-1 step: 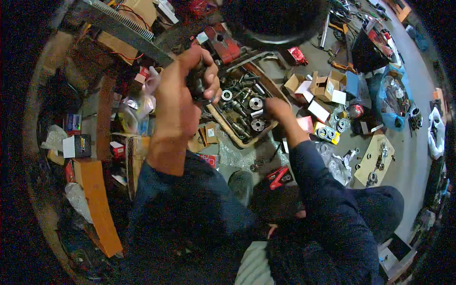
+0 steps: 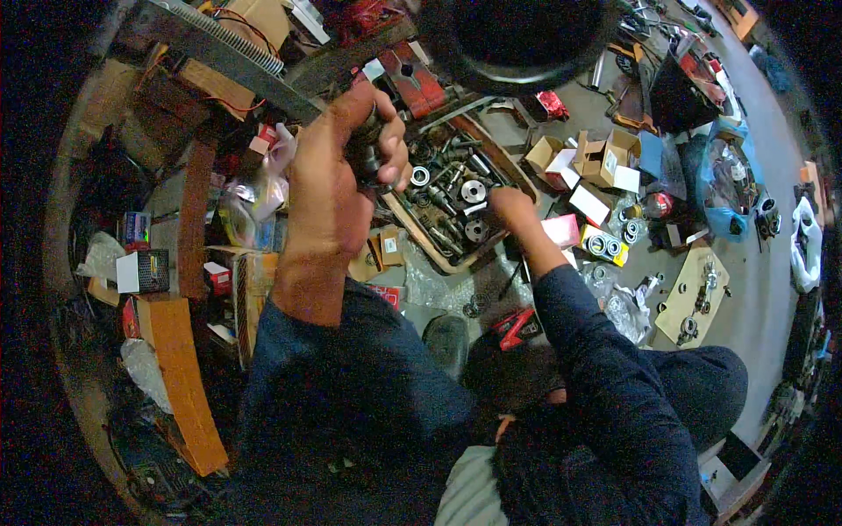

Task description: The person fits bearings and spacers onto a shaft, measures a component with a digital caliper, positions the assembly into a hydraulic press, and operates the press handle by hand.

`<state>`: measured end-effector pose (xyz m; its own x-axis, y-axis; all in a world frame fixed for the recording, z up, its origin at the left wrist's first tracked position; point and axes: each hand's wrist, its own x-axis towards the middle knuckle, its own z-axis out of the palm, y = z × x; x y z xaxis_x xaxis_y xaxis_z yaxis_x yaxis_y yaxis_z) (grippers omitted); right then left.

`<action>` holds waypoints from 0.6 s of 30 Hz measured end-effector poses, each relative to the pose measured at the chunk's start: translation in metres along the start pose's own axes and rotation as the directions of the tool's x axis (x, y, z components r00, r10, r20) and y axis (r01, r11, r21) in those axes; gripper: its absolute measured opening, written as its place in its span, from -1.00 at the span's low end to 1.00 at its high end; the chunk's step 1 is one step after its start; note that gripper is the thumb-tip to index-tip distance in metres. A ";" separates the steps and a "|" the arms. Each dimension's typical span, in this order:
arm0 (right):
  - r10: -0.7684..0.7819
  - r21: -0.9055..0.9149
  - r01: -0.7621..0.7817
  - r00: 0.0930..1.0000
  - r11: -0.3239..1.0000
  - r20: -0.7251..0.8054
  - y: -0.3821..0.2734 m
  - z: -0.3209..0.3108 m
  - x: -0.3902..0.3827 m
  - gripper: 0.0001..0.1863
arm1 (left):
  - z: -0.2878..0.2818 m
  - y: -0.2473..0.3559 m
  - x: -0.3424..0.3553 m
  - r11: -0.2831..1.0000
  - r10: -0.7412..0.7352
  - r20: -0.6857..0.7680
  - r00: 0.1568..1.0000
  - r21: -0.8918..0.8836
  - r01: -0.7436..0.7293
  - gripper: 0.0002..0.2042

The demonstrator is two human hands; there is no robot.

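My left hand [image 2: 355, 167] is raised at the left of the tray, its fingers wrapped round a dark metal part [image 2: 368, 163] that is mostly hidden in the palm. Below it and to the right lies a shallow wood-rimmed tray [image 2: 405, 221] full of greasy metal parts. Among them are a bearing ring [image 2: 421, 176] and two round discs with holes, an upper disc [image 2: 474, 191] and a lower disc [image 2: 476, 231]. My right hand [image 2: 514, 210] reaches over the tray's right side with curled fingers, close to the discs. Whatever those fingers hold is hidden.
A large dark round object [image 2: 517, 44] blocks the top centre. Opened small cartons [image 2: 601, 162] and a yellow box with bearings [image 2: 605, 246] lie right of the tray. Farther right is a blue plastic bag [image 2: 728, 175]. A long cardboard box [image 2: 189, 386] stands at the lower left.
My right hand, blurred before, shows more sharply and has shifted very slightly at the tray. The dark round object at the top appears a little farther right. My left hand keeps its grip.
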<state>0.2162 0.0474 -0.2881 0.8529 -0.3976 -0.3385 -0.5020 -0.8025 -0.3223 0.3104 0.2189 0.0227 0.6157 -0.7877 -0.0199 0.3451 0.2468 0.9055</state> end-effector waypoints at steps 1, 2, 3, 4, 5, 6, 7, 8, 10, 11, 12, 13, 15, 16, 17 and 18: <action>0.079 -0.041 -0.082 0.994 0.996 -0.081 -0.004 0.023 -0.004 -0.81 | 0.001 0.000 0.001 1.000 -0.006 -0.004 1.000 0.002 0.006 -0.72; 0.022 -0.049 -0.034 0.973 0.998 -0.230 -0.004 0.038 -0.006 -0.82 | 0.003 -0.001 0.001 1.000 0.002 0.002 1.000 -0.006 -0.002 -0.73; -0.003 -0.080 -0.023 0.950 0.997 -0.312 -0.007 0.053 -0.009 -0.82 | 0.004 -0.001 0.002 1.000 0.008 0.011 1.000 -0.016 -0.008 -0.73; 0.005 -0.066 -0.025 0.954 0.998 -0.300 -0.008 0.062 -0.012 -0.82 | 0.006 -0.002 0.003 1.000 0.004 0.012 1.000 -0.013 -0.004 -0.73; 0.035 -0.064 -0.057 0.952 0.996 -0.303 -0.010 0.065 -0.012 -0.83 | 0.009 -0.003 0.005 0.995 -0.008 0.013 1.000 0.099 0.007 -0.73; 0.054 -0.068 -0.083 0.933 0.994 -0.356 -0.011 0.066 -0.013 -0.83 | 0.011 -0.004 0.005 0.978 -0.027 -0.003 1.000 0.208 0.027 -0.72; 0.071 -0.061 -0.094 0.948 0.994 -0.309 -0.012 0.064 -0.013 -0.83 | 0.014 -0.007 0.006 0.978 -0.022 0.018 1.000 0.208 0.018 -0.72; 0.117 -0.048 -0.136 0.950 0.989 -0.290 -0.014 0.061 -0.014 -0.81 | 0.018 -0.010 0.007 0.990 -0.008 0.023 1.000 0.143 0.005 -0.73; 0.168 -0.032 -0.183 0.947 0.983 -0.274 -0.015 0.055 -0.015 -0.79 | 0.025 -0.014 0.007 0.999 0.022 0.060 0.998 0.033 -0.024 -0.71; 0.196 -0.021 -0.210 0.942 0.978 -0.273 -0.016 0.053 -0.015 -0.79 | 0.027 -0.015 0.008 0.999 0.013 0.047 0.999 0.047 -0.015 -0.71; 0.210 0.000 -0.218 0.942 0.976 -0.261 -0.016 0.052 -0.015 -0.79 | 0.030 -0.016 0.010 1.000 0.013 0.084 0.996 0.020 -0.015 -0.70; 0.232 -0.006 -0.243 0.933 0.970 -0.274 -0.016 0.053 -0.015 -0.79 | 0.033 -0.016 0.011 1.000 0.014 0.123 0.992 -0.007 -0.013 -0.69; 0.229 0.038 -0.229 0.919 0.973 -0.322 -0.015 0.057 -0.013 -0.83 | 0.038 -0.016 0.011 1.000 -0.018 0.116 0.993 0.027 0.015 -0.66; 0.210 0.054 -0.204 0.926 0.978 -0.315 -0.015 0.060 -0.012 -0.83 | 0.041 -0.016 0.011 0.998 0.003 0.116 0.993 0.068 -0.011 -0.67; 0.235 0.038 -0.237 0.911 0.971 -0.340 -0.014 0.062 -0.011 -0.84 | 0.043 -0.016 0.011 0.994 0.027 0.117 0.993 0.106 -0.040 -0.68; 0.258 0.021 -0.269 0.896 0.963 -0.362 -0.014 0.064 -0.011 -0.85 | 0.045 -0.016 0.010 0.986 0.047 0.106 0.993 0.156 -0.063 -0.68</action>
<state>0.2049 0.0914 -0.3364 0.6865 -0.7241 -0.0660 -0.7156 -0.6567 -0.2380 0.2790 0.1819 0.0276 0.5529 -0.8305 0.0677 0.1908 0.2053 0.9599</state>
